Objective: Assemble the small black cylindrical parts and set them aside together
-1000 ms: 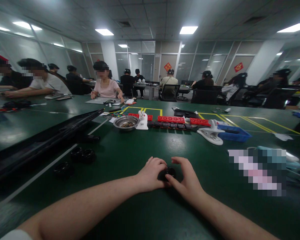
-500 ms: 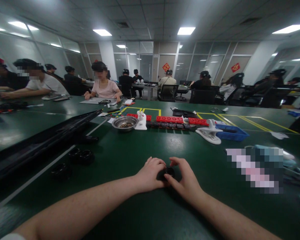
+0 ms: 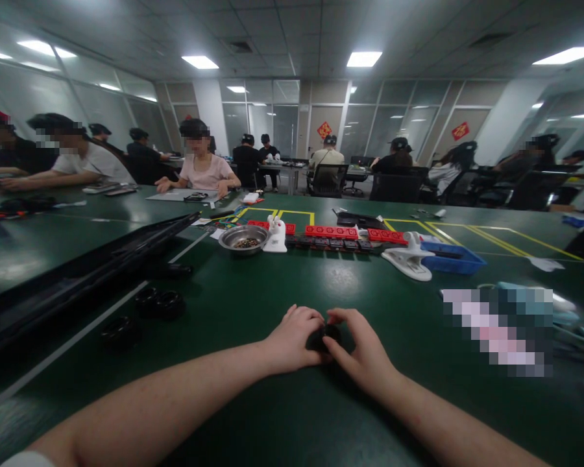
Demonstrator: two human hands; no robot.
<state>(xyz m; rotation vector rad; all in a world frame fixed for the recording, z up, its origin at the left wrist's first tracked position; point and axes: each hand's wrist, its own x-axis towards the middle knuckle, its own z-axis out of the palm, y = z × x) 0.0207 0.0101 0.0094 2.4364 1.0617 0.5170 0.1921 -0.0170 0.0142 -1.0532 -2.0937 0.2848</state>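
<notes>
Both my hands rest on the green table [image 3: 282, 285] close in front of me, meeting around a small round black part [image 3: 324, 337]. My left hand [image 3: 292, 340] curls its fingers against the part's left side. My right hand [image 3: 363, 353] pinches it from the right with thumb and fingers. Most of the part is hidden between the fingers.
Several black rings [image 3: 158, 302] lie to the left beside a long black tray [image 3: 78, 272]. Farther back stand a metal bowl [image 3: 244, 238], a row of red blocks [image 3: 331, 231], a white holder [image 3: 409, 259] and a blue bin [image 3: 452, 258]. People sit at tables behind.
My hands stay on the black part with only slight finger shifts. The view has barely drifted.
</notes>
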